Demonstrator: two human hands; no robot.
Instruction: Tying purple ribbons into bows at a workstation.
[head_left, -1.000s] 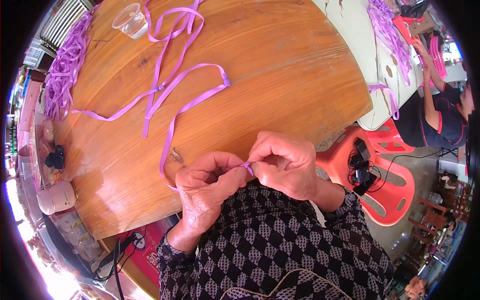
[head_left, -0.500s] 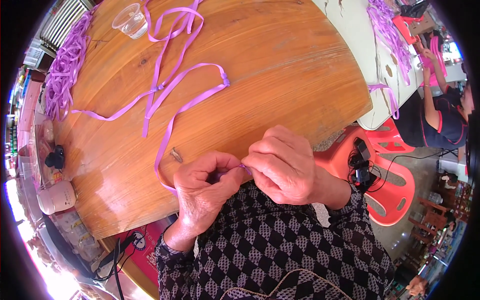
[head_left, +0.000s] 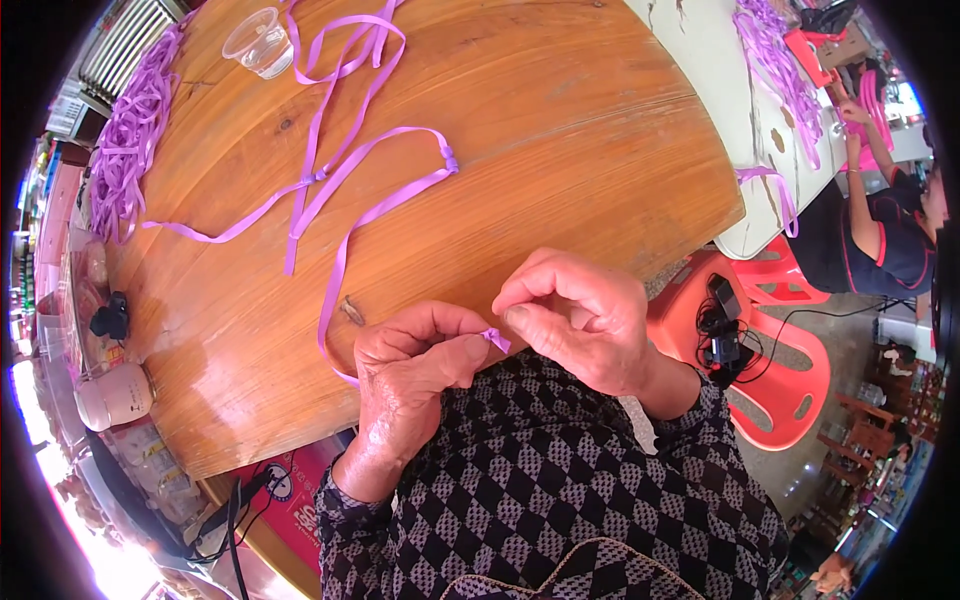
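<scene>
My left hand point(head_left: 415, 365) pinches a purple ribbon between thumb and forefinger above the table's near edge. A small knot with a short end point(head_left: 496, 340) pokes out past the fingertips. From that hand the purple ribbon point(head_left: 335, 280) runs back over the wooden table point(head_left: 560, 170), bends at another knot and joins more loops of ribbon. Just right of the knot is my right hand point(head_left: 580, 320), its thumb and forefinger apart and nothing seen between them; its other fingers are curled.
A clear plastic cup point(head_left: 262, 45) stands at the far left, near a heap of purple ribbon point(head_left: 130, 150). More ribbon point(head_left: 780, 70) lies on a white table point(head_left: 690, 40). Red stools point(head_left: 770, 400) holding black cables point(head_left: 722, 345) are at right, where another person point(head_left: 870, 230) sits.
My right hand has let go of the ribbon's end and drawn slightly right, its thumb and forefinger parting. The knot now shows at my left fingertips.
</scene>
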